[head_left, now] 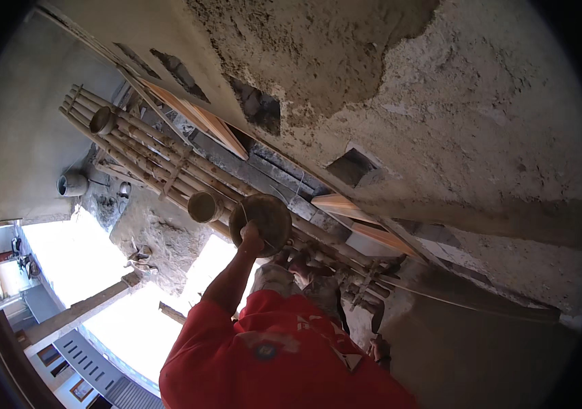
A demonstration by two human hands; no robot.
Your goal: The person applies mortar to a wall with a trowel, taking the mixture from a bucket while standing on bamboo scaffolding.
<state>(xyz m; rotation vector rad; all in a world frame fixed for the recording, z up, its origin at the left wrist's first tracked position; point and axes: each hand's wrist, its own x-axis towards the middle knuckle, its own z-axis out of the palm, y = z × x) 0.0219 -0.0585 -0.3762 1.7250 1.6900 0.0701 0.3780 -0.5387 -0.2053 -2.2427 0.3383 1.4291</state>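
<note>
My left hand (251, 235), at the end of my outstretched arm, is closed on the thin handle of a dark, round bucket (268, 215). A smaller bucket (204, 206) sits just to its left on the bamboo scaffold (172, 170). My right hand (378, 349) shows small at the lower right, beside my red shirt (284, 347); its fingers look curled, and what they hold, if anything, is too small to make out. Below the big bucket, legs and feet among the poles are partly hidden.
Another bucket (102, 120) rests at the scaffold's far end, and a container (71, 183) lies below. A rough plastered wall (441, 136) with rectangular openings runs along the upper right. Wooden frames (195, 116) lie along its base. Bright openings and a beam (86, 307) are at lower left.
</note>
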